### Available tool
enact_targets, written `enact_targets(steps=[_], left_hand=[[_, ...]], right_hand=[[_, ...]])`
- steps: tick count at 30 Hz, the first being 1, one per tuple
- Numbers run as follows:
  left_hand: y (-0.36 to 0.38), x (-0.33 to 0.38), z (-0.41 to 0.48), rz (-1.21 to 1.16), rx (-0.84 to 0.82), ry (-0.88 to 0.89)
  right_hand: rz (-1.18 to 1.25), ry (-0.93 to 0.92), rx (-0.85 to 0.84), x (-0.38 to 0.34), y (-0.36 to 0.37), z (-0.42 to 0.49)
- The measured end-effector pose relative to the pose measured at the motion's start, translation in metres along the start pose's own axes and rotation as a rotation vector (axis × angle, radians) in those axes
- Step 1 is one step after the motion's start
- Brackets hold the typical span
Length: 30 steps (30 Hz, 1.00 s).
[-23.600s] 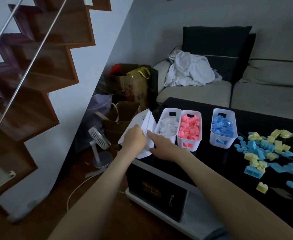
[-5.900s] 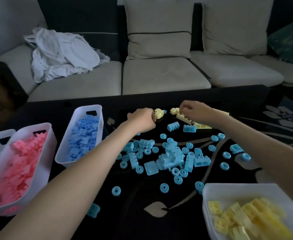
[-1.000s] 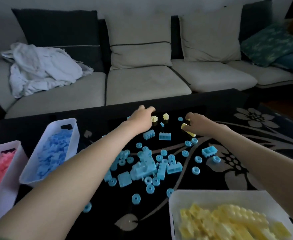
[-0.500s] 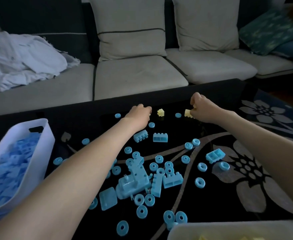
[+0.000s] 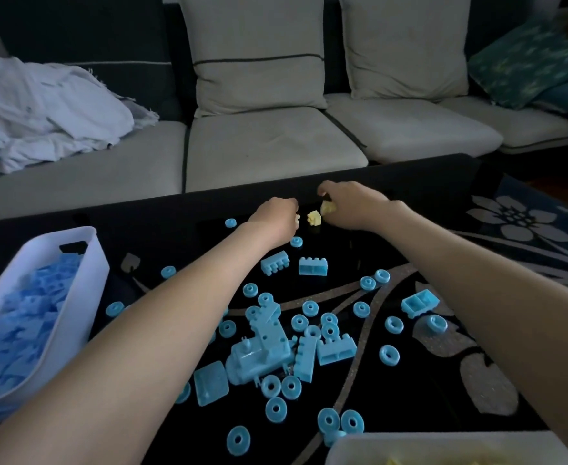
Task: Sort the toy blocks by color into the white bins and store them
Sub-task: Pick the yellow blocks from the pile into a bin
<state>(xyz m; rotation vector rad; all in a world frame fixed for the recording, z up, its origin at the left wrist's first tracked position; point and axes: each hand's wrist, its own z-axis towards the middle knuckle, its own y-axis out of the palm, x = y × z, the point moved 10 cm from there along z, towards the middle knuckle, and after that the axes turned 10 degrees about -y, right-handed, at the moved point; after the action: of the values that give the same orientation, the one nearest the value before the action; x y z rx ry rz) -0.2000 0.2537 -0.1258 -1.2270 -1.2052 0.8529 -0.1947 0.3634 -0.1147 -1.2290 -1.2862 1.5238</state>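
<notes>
At the near right corner of the black table (image 5: 420, 391) sits the white bin of yellow blocks (image 5: 443, 444), only its rim and a few pieces in view; on the table's left side stands the white bin of blue blocks (image 5: 88, 263), heaped full; across the table's middle lie the loose blue blocks and rings (image 5: 266, 347), between my two forearms; near the table's far edge my left hand (image 5: 276, 219) is curled tight, with a pale studded piece (image 5: 297, 221) showing at its fingertips; just beside it on the table rests a small yellow block (image 5: 314, 218), touched by neither hand; my right hand (image 5: 349, 206) is next to that, fingers bent down and pinching another yellow block (image 5: 328, 207); beyond the table runs the grey sofa (image 5: 276, 146), with a crumpled white cloth (image 5: 41, 109) towards the table's left end and a teal cushion (image 5: 527, 62) towards its right.
</notes>
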Motion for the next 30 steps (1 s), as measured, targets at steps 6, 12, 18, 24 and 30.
enact_targets(steps=[6, 12, 18, 24, 30], left_hand=[[-0.01, -0.011, -0.008, 0.025, 0.038, -0.019], [-0.031, -0.012, -0.043, -0.063, 0.035, 0.009], [-0.047, 0.009, -0.113, -0.162, -0.021, 0.096], [-0.047, 0.048, -0.203, -0.213, -0.136, 0.255], [-0.023, 0.071, -0.273, -0.172, -0.281, 0.357]], right_hand=[[-0.273, -0.006, -0.166, -0.025, 0.02, 0.013], [-0.348, -0.036, -0.069, -0.041, -0.004, -0.012], [-0.215, -0.034, 0.035, -0.05, -0.058, -0.089], [0.051, -0.038, 0.014, -0.058, -0.08, -0.185], [0.183, -0.054, -0.04, -0.081, -0.071, -0.268]])
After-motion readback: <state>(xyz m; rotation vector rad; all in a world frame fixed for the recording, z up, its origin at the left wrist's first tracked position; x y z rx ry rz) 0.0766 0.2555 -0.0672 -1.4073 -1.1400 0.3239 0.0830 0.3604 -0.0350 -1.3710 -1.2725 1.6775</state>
